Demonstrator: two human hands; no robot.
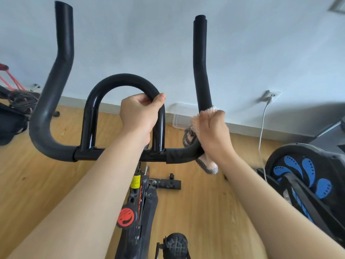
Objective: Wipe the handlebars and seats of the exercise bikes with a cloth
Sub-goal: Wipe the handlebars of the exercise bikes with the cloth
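We are mid-wipe on the handlebars [56, 101] — our right hand [211, 133] clamps the cloth [196, 124] around the bend of the right bar while our left hand [140, 114] grips the centre loop [123, 81] — and next, we judge, the cloth must slide up toward the tip.

Home workout room (small), exercise bike [141, 193], second machine [306, 176], wood floor [196, 212]; wall socket [271, 95]

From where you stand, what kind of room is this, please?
Probably a small workout room, maybe in a home. Black exercise-bike handlebars fill the view, a second machine with a blue-patterned wheel stands on the right, and the floor is wood.
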